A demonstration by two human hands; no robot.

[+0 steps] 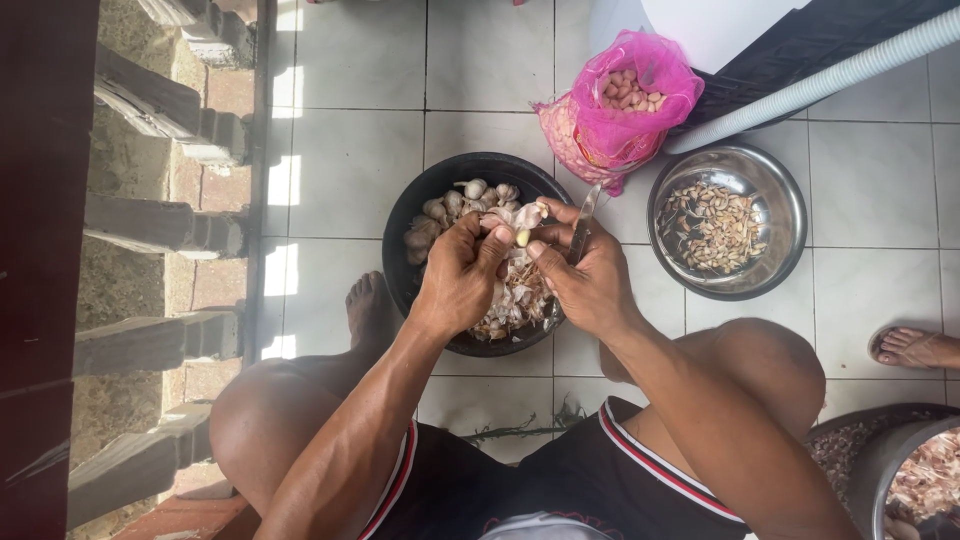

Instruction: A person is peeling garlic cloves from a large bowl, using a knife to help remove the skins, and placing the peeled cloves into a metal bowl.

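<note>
My left hand [462,275] pinches a garlic clove [521,236] with papery skin over a black bowl [420,205] of garlic bulbs and peelings. My right hand [588,275] holds a small knife [584,220], its blade pointing up, with the thumb against the clove. Both hands meet above the bowl's middle.
A steel bowl [775,255] of peeled skins or cloves sits to the right. A pink mesh bag [625,105] of cloves lies behind it, beside a white ribbed hose [820,85]. Another person's sandalled foot [915,348] and a container of peelings [925,475] are at the right. A railing [165,225] runs along the left.
</note>
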